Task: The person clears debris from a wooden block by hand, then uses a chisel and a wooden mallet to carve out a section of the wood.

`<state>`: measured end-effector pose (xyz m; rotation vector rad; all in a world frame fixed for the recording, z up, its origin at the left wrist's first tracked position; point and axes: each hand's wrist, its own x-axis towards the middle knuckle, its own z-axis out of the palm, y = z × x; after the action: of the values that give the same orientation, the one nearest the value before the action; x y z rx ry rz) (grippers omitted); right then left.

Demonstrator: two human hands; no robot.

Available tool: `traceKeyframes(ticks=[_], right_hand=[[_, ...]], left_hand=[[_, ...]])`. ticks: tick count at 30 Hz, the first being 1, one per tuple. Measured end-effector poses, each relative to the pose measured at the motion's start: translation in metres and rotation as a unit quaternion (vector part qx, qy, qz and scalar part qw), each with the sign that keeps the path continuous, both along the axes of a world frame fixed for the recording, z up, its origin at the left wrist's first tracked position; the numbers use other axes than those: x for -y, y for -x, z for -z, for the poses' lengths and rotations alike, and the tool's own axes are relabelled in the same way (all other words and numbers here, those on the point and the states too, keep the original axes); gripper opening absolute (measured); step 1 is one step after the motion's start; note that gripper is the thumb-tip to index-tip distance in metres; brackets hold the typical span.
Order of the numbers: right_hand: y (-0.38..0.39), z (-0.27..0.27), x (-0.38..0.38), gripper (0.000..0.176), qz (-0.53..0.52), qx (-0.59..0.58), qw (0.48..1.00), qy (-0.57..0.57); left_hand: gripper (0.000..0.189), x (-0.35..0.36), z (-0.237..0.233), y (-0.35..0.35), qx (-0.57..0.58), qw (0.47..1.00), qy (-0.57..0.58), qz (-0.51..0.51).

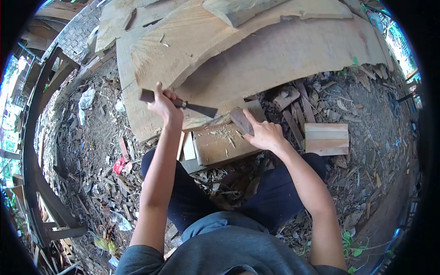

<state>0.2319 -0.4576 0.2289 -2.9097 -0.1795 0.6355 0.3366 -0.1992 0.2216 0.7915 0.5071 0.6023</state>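
Step in hand, by my reading: handwork with the chisel (201, 110) on the small brown wooden piece (240, 121), edge and wood apart at this moment. Your left hand (164, 104) is wrapped around the chisel's handle, blade slanting toward your right. Your right hand (265, 134) holds the wooden piece, index finger stretched along its side, thumb near its lower end. The piece sits at the far right corner of the low bench (213, 156); cannot tell whether it rests on the wood or is held just above.

Next move, if you mean to cut, calls for a firm seat under the piece and your extended finger clear of the edge's path.

Materials: chisel blade dark, flat, widening toward a straight, slanted end; handle dark, its butt jutting past your fist. Piece oblong, brown, darker than the bench. Bench a thick, squared timber, tan, strewn with thin, pale, curled shavings (228, 136). Beyond it, broad slabs (284, 57), ragged along their edges, one showing fanned saw-like lines. To your right, pale slats (326, 139) lie side by side in a neat rectangle on littered, chip-strewn ground (366, 133).
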Motion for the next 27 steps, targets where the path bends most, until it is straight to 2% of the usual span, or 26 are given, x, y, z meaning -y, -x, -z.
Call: traceKeyframes(ticks=[2, 3, 4, 6, 11, 15, 20, 27], right_hand=[[0.002, 0.000, 0.001, 0.086, -0.003, -0.007, 1.000, 0.003], [0.002, -0.001, 0.001, 0.086, -0.005, -0.003, 1.000, 0.002], [0.001, -0.002, 0.000, 0.086, -0.008, 0.003, 1.000, -0.001], [0.000, -0.007, -0.003, 0.085, -0.010, 0.000, 1.000, 0.008], [0.003, -0.003, -0.001, 0.085, 0.002, -0.017, 1.000, -0.003], [0.001, 0.001, 0.000, 0.085, -0.006, -0.009, 1.000, 0.005], [-0.002, -0.005, -0.002, 0.087, 0.003, -0.036, 0.999, 0.007], [-0.001, -0.003, -0.002, 0.087, -0.005, -0.025, 1.000, 0.006]], left_hand=[[0.033, 0.005, -0.034, 0.012, 0.051, 0.995, -0.062, 0.065], [0.031, 0.013, -0.047, 0.016, 0.032, 0.992, -0.094, 0.083], [0.031, 0.020, -0.046, 0.016, 0.032, 0.992, -0.093, 0.078], [0.028, 0.032, -0.046, 0.015, 0.058, 0.968, -0.206, 0.130], [0.027, 0.054, -0.041, 0.012, 0.081, 0.936, -0.280, 0.196], [0.028, 0.061, -0.041, 0.010, 0.074, 0.939, -0.266, 0.207], [0.025, 0.065, -0.035, 0.008, 0.049, 0.925, -0.328, 0.187], [0.027, 0.068, -0.033, 0.004, 0.070, 0.918, -0.350, 0.174]])
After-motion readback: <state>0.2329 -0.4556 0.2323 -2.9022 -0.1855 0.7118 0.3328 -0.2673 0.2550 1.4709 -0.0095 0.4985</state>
